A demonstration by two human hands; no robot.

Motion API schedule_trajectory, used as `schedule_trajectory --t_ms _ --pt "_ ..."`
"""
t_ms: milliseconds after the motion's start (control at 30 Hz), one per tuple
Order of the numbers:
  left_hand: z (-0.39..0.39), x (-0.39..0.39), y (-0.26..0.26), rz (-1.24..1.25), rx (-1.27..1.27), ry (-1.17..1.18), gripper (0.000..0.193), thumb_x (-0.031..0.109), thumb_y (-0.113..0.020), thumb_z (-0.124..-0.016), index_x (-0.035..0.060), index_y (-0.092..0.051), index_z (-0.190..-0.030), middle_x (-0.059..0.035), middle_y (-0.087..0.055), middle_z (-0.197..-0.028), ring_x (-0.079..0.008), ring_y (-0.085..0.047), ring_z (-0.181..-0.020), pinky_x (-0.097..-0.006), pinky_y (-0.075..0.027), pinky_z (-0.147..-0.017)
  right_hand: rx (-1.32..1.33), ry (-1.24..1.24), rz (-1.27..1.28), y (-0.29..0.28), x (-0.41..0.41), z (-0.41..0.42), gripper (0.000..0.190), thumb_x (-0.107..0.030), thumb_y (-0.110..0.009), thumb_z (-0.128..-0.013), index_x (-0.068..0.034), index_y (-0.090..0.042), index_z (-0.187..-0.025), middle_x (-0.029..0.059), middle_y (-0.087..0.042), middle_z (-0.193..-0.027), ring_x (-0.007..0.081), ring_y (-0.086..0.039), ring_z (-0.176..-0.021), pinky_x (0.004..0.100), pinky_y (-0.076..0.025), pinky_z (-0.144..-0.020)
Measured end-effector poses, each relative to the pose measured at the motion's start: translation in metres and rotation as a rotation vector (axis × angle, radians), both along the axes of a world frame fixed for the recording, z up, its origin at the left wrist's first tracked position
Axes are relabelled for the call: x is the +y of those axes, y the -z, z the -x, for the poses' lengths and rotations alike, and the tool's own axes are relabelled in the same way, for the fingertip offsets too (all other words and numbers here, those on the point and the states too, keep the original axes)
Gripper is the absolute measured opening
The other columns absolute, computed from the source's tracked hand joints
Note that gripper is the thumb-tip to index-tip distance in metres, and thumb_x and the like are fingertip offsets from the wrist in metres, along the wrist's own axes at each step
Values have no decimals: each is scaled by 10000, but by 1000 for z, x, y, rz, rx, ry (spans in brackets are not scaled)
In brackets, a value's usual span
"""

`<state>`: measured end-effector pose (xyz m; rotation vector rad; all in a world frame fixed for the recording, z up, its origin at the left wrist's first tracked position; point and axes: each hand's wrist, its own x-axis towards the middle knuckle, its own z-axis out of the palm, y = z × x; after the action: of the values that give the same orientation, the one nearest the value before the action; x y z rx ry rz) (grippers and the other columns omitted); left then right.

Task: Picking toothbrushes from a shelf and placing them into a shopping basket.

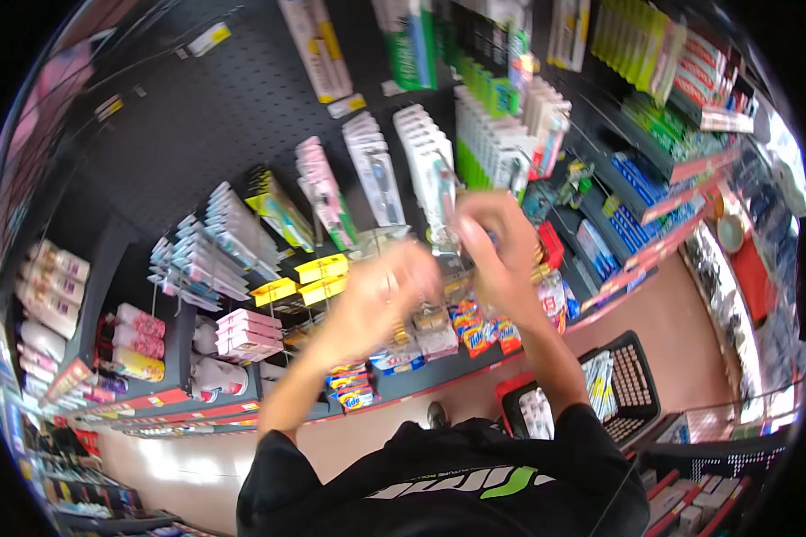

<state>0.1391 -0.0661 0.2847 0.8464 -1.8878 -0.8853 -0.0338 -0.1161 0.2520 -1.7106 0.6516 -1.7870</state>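
Observation:
Both hands are raised before a dark pegboard display [195,114] and blurred by motion. My left hand [403,275] is curled in front of the lower hooks, right of some yellow boxes [326,288]. Close by on the right, my right hand [497,235] has its thumb and fingers bent, below the hanging white blister packs [430,168]. A blurred clear or pale piece shows between the hands; whether either holds it cannot be made out. Below the hands lie orange Tide detergent packets [473,335] on a grey shelf [436,372].
Pink boxes [248,333] and pink bottles [138,322] stand at the left. Blue toothpaste-like cartons [624,228] fill shelves at the right. On the floor, a black basket [635,376] holds packs; a red-and-black container [510,403] is beside it. Foil-like wrapping [719,295] borders the aisle.

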Motion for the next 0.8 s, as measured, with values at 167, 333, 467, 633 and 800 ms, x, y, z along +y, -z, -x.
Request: schedule_trajectory --t_ms 167,333,467,633,800 --pt "-67 -143 -73 537 152 -543 248 188 -505 -930 -34 -538 -1036 -110 -618 -966 -149 -580 -873 -271 -449 -738 -6 126 271 -81 -141 -108 464 -225 -601 -847 41 -452 -1197 210 -532 -1161 315 -510 -1117 388 -388 -956" --pt "-73 -263 -73 554 63 -718 530 231 -486 -922 -73 -351 -1334 -275 -411 -1344 -364 -420 -1252 -374 -320 -1045 -66 119 45 -97 -246 -146 510 -329 -517 -900 67 -439 -1212 247 -538 -1162 328 -536 -1075 373 -407 -921" --pt "-73 -257 -73 322 187 -576 519 286 -423 -942 5 -352 -1373 -232 -455 -1335 -344 -442 -1243 -360 -351 -1011 -48 -47 -58 -96 -237 -156 434 -328 -474 -925 24 -485 -1179 211 -592 -1061 266 -585 -968 356 -446 -830" --pt "-68 -242 -68 491 116 -693 480 260 -404 -944 4 -395 -1349 -245 -478 -1297 -380 -474 -1188 -389 -378 -981 32 75 79 -93 -227 -146 393 -257 -432 -945 18 -488 -1220 230 -597 -1060 330 -602 -947 377 -458 -829" --pt "-62 -240 -61 718 105 -784 455 214 -383 -946 2 -398 -1349 -245 -517 -1246 -383 -521 -1123 -409 -408 -944 50 149 134 -89 -206 -154 407 -217 -398 -950 4 -441 -1289 272 -555 -1142 389 -529 -1095 405 -419 -917"
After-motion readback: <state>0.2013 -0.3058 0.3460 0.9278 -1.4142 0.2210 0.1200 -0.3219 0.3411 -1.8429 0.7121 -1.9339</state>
